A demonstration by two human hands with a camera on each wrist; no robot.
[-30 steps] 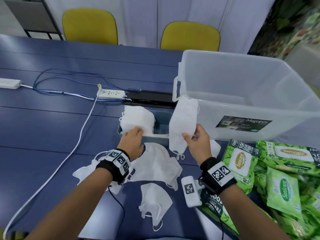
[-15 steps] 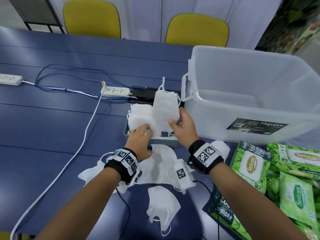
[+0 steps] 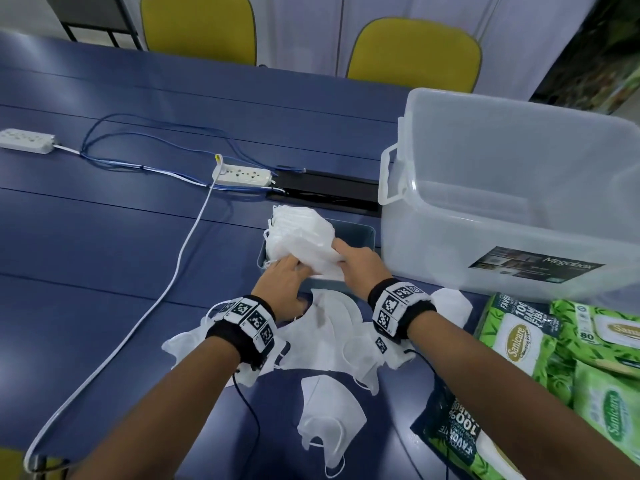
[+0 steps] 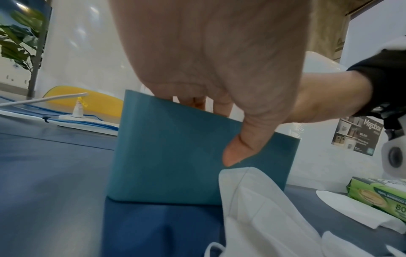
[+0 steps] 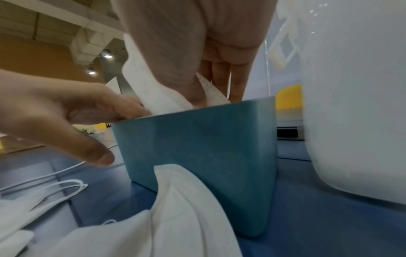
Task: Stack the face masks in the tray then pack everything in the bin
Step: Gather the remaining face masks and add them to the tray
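A teal tray (image 3: 362, 233) stands on the blue table just left of the clear bin (image 3: 502, 202). A stack of white face masks (image 3: 298, 230) leans in its left half. My right hand (image 3: 341, 254) pinches one face mask (image 5: 149, 90) between thumb and fingers and lays it against the stack inside the tray (image 5: 197, 147). My left hand (image 3: 294, 271) reaches over the near rim; its fingers rest on the stack and its thumb hangs outside the tray wall (image 4: 171, 153). Several loose masks (image 3: 329, 330) lie on the table under my wrists, one nearer me (image 3: 329, 420).
Green wet-wipe packs (image 3: 519, 341) lie at the right, in front of the bin. A white power strip (image 3: 244, 175), blue and white cables and a black cable box (image 3: 329, 188) sit behind the tray. Two yellow chairs stand beyond the table.
My right hand carried the mask from beside the bin leftward and down onto the stack in the tray. My left hand moved from the tray's rim onto the stack.
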